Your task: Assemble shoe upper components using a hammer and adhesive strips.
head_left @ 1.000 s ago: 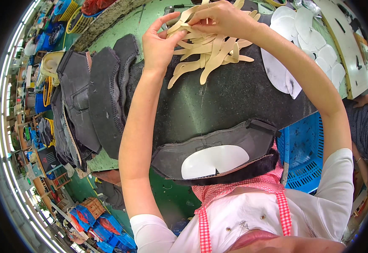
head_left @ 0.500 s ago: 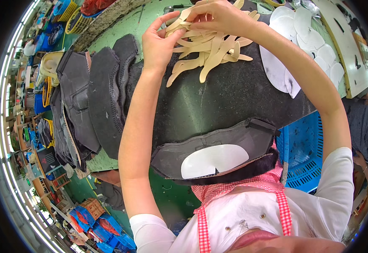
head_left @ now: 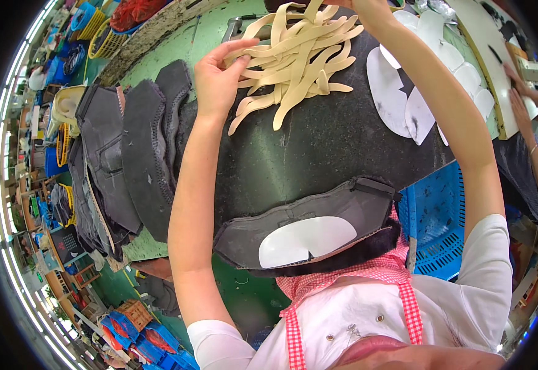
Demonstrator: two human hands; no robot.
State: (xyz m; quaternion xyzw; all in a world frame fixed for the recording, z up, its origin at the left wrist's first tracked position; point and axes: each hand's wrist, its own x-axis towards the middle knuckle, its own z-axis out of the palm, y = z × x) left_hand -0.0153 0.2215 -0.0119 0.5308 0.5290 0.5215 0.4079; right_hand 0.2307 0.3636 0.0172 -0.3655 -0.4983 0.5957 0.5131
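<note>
A green work surface (head_left: 204, 37) in a crowded workshop carries a large black rubbery mat (head_left: 318, 148), with stacks of dark grey cut fabric panels (head_left: 139, 154) to the left of it and white oval cut-outs (head_left: 392, 92) to the right.

The loose heap of cream-coloured curved foam strips (head_left: 297, 58) lies on the far part of the mat, between the two hands. The left hand (head_left: 220, 80) rests at the heap's left edge, its fingers (head_left: 238, 49) curled and pinching the ends of a few strips. The right hand (head_left: 367, 9) is mostly cut off by the top rim; it sits over the heap's far right corner, and whether its fingers are closed on anything cannot be told.

Most strips run with their long axes from near left to far right, fanning out, with a few loose ends pointing back toward the person.

The strips overlap and interlock, so lifting a pinch would likely drag neighbours along and scatter the heap. Those nearest the left fingers lie close to the mat's edge and could slide off onto the fabric panels.
</note>
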